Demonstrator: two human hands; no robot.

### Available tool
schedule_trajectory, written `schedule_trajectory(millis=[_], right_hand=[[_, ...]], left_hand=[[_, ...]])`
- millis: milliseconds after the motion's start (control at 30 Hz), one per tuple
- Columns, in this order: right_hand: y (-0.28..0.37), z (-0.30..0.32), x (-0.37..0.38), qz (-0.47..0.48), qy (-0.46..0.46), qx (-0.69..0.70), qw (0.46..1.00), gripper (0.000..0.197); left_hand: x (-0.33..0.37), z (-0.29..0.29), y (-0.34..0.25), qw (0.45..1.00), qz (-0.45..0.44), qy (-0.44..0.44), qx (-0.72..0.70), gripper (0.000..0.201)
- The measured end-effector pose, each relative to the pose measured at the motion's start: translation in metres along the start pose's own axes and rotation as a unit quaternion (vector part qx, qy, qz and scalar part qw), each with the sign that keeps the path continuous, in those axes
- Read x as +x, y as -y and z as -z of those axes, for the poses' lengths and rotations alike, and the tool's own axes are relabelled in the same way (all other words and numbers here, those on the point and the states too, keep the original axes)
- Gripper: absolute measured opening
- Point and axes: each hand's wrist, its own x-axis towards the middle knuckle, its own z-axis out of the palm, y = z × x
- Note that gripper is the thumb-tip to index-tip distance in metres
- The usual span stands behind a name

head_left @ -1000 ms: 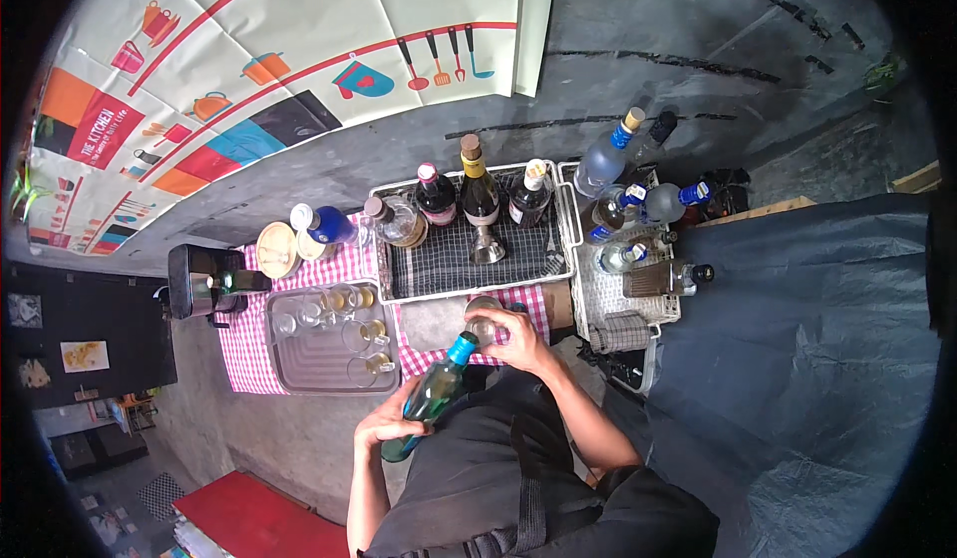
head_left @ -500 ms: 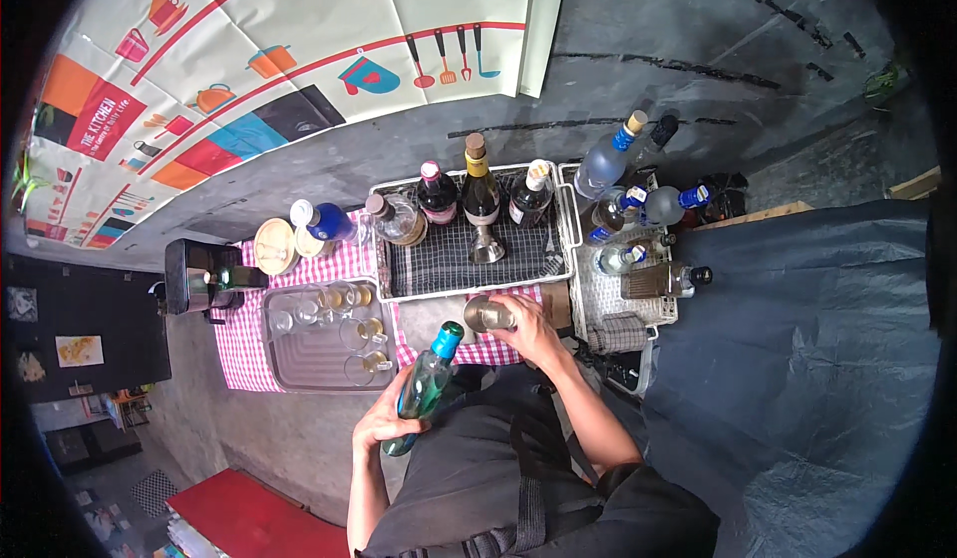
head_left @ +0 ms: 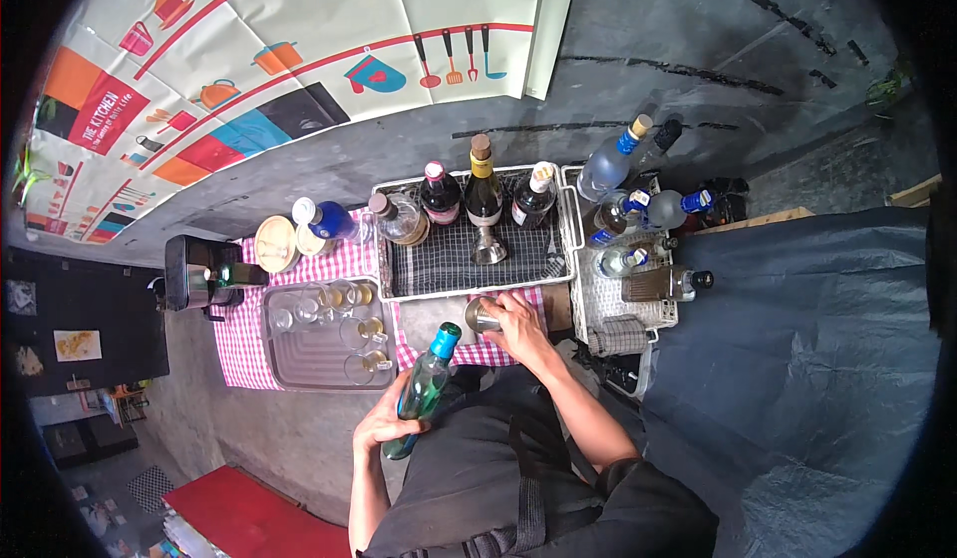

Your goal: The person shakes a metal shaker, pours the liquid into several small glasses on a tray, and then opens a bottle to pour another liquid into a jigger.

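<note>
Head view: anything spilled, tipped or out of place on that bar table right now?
No spill shows. The green bottle in the left hand is capped and tilted. The right hand covers a metal cup. One clear bottle lies on its side in the white tray; the others stand upright.

A single view, worn on the person's head, looks steeply down from well above the hands. It faces the table [head_left: 329,364] and the wall [head_left: 698,50] behind it (the fisheye bends straight edges toward the rim). The left hand [head_left: 384,423] and right hand [head_left: 518,324] come in from the lower edge, small and near centre. No second view shares this scene.
</note>
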Motion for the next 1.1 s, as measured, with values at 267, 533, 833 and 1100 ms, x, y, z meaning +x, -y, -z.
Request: schedule_trajectory(millis=[267,533,833,1100], right_hand=[[0.008,0.012,0.000,0.019,-0.033,0.140,0.989,0.060],[0.002,0.000,0.000,0.008,-0.024,0.272,0.962,0.056],[0.008,0.005,-0.001,0.043,-0.013,0.283,0.958,0.058],[0.006,-0.001,-0.001,0.062,-0.013,0.273,0.960,0.059]], left_hand=[[-0.001,-0.003,-0.014,0.999,0.032,0.008,0.005,0.111],[0.003,-0.001,-0.025,0.994,0.088,0.060,0.009,0.109],[0.005,0.001,-0.025,0.990,0.108,0.064,0.069,0.106],[0.005,0.008,-0.006,0.988,0.106,0.083,0.078,0.106]])
